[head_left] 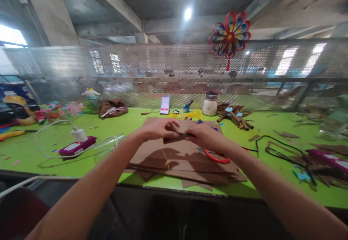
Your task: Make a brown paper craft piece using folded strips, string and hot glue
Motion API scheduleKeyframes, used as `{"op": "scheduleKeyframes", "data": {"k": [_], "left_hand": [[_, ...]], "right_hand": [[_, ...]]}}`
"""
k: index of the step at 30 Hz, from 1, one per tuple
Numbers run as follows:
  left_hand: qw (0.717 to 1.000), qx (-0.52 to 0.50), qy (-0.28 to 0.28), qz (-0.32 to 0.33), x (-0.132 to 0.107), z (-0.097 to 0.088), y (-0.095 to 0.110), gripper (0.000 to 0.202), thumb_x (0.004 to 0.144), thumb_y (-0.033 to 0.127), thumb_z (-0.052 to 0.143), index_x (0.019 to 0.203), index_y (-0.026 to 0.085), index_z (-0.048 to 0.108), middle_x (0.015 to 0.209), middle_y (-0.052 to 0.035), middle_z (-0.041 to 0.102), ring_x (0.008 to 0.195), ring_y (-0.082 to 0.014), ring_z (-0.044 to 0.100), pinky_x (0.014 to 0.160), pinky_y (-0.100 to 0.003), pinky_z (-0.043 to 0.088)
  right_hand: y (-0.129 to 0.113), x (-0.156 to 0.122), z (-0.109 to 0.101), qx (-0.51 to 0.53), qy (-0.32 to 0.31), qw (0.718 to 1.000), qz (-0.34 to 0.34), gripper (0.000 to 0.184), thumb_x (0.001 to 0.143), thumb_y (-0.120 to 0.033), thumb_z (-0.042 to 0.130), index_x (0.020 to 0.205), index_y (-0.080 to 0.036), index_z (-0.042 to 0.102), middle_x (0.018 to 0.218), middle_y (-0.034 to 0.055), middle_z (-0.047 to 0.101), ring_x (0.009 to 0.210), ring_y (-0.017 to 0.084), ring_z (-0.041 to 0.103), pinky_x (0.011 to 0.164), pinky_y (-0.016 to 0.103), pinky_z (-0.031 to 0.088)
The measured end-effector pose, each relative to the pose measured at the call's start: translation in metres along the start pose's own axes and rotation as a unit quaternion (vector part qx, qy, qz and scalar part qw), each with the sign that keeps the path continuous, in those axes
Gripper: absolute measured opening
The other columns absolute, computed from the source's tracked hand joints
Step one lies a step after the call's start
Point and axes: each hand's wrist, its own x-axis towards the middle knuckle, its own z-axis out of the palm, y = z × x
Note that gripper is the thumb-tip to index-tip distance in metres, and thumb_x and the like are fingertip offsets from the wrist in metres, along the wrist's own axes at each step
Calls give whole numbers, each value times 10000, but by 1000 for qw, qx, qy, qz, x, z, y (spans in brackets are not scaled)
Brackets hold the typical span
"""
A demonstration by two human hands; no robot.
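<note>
Between my two hands is a small folded piece of brown paper (174, 139), held just above a stack of brown paper sheets (187, 164). My left hand (160, 128) closes on its left end, the thumb and fingers bent around it. At the right end my right hand (203, 134) grips the same piece, its fingers pressed together. A thin yellow strand (165, 159) lies on the top sheet. Beside my right wrist are scissors with a red handle (217, 158), partly hidden by the forearm.
On the green table (108, 164) are a purple power strip (77, 147) with a white charger, a clear cup (108, 143), a phone (164, 105), a white jar (210, 104) and rolled brown paper (236, 117). Black cable (274, 149) loops at right. A mesh partition (152, 66) stands behind.
</note>
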Motion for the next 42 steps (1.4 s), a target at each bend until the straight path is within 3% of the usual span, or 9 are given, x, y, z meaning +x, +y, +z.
{"op": "scheduleKeyframes", "data": {"k": [2, 5, 7, 9, 12, 18, 23, 31, 42], "left_hand": [[980, 13, 193, 42, 2, -18, -4, 369, 653, 335, 662, 976, 165, 609, 963, -82, 656, 850, -174, 590, 739, -300, 442], [870, -14, 491, 52, 5, -38, -10, 259, 688, 340, 611, 847, 135, 624, 832, -71, 651, 781, -163, 580, 710, -287, 440], [832, -46, 550, 62, 8, -36, -12, 185, 703, 302, 581, 761, 130, 616, 713, -46, 627, 689, -136, 562, 643, -255, 427], [869, -92, 481, 69, 13, -22, -11, 185, 725, 312, 561, 701, 134, 610, 620, -24, 603, 598, -116, 534, 566, -233, 399], [951, -155, 263, 39, 21, 14, -9, 257, 758, 347, 542, 635, 133, 614, 596, -35, 620, 547, -110, 531, 548, -233, 396], [950, -290, 116, -5, 35, 58, -19, 286, 791, 383, 537, 863, 133, 656, 829, -81, 671, 728, -145, 600, 633, -249, 440], [931, -351, 94, 41, 33, 63, -28, 374, 776, 403, 584, 1037, 139, 625, 979, -105, 647, 841, -164, 587, 727, -283, 455], [901, -413, 123, 55, 31, 66, -34, 292, 740, 337, 648, 938, 123, 652, 907, -81, 646, 766, -138, 574, 744, -292, 459], [855, -510, 92, 23, 21, 64, -21, 198, 751, 252, 643, 881, 103, 629, 898, -99, 651, 779, -132, 596, 748, -249, 471]], "right_hand": [[11, 3, 4, 7, 46, 998, 45, 160, 841, -235, 515, 790, -160, 646, 769, 51, 664, 694, 147, 560, 612, 241, 344], [28, 8, 13, 60, 152, 978, 130, 243, 872, -293, 461, 838, -138, 645, 738, 58, 654, 640, 146, 551, 580, 241, 354], [35, 10, 19, 103, 203, 959, 171, 278, 873, -333, 449, 816, -134, 636, 677, 43, 633, 593, 143, 535, 555, 242, 355], [38, 9, 26, 133, 225, 944, 200, 323, 870, -374, 438, 715, -146, 606, 568, 17, 577, 530, 138, 500, 515, 242, 340], [34, 5, 35, 149, 252, 931, 219, 356, 874, -403, 411, 643, -169, 549, 495, -4, 517, 491, 135, 463, 492, 243, 325], [5, -1, 44, 126, 276, 929, 210, 232, 854, -355, 460, 760, -172, 567, 652, 33, 604, 568, 144, 510, 554, 248, 351], [-16, 0, 48, 286, 222, 901, 237, 277, 869, -415, 429, 750, -186, 530, 512, -7, 541, 460, 127, 477, 475, 235, 339], [-22, 3, 52, 604, 136, 745, 248, 359, 842, -521, 430, 817, -170, 501, 476, -46, 523, 334, 58, 341, 345, 174, 221], [-29, -1, 60, 729, 55, 649, 210, 366, 868, -498, 404, 808, -153, 512, 555, 8, 595, 377, 67, 422, 413, 180, 307]]}}
